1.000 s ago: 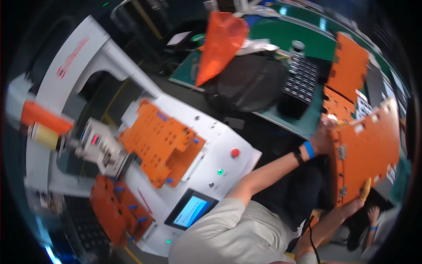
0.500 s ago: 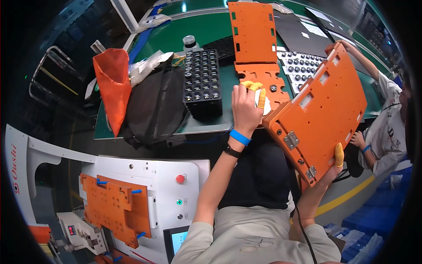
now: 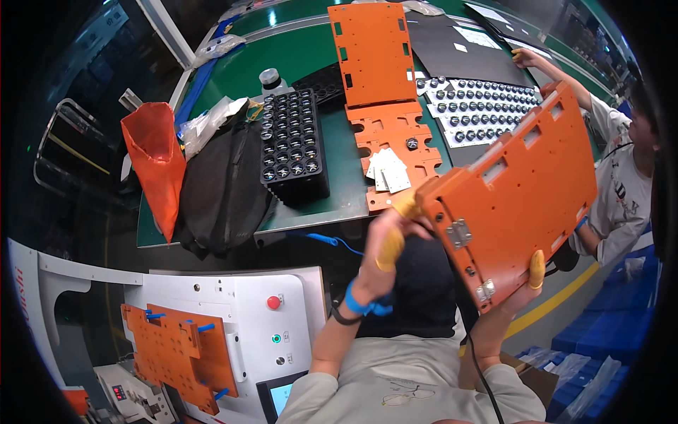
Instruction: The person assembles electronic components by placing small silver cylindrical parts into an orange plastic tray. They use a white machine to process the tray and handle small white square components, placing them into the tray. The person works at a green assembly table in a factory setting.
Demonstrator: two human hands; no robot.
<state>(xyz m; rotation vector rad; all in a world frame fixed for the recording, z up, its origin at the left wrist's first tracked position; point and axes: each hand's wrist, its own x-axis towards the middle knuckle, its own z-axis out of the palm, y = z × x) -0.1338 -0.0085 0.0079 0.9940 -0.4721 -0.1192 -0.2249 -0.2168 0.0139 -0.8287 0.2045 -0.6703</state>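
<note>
An orange hinged fixture (image 3: 512, 191), with slots along its edges and two metal hinges, is held tilted above my lap. My right hand (image 3: 514, 300) grips its lower right edge, a yellow finger cot on the thumb. My left hand (image 3: 387, 244), also in yellow finger cots, has its fingers closed at the fixture's left corner; part of the fingers is hidden behind it. On the table beyond, a second orange fixture (image 3: 374, 60) lies opened out. Several white cards (image 3: 388, 171) and a small black round part (image 3: 412, 143) rest on its near half.
Left of the opened fixture stands a black rack of round cells (image 3: 291, 141), beside a black bag (image 3: 224, 187) and an orange pouch (image 3: 153, 169). White trays of black round parts (image 3: 480, 109) lie right. A white machine (image 3: 247, 318) is lower left; a co-worker (image 3: 621, 155) sits right.
My left hand has moved from beside the white cards back to the held fixture's corner, uncovering the cards. The view has shifted right. The co-worker's hand has moved away from behind the held fixture.
</note>
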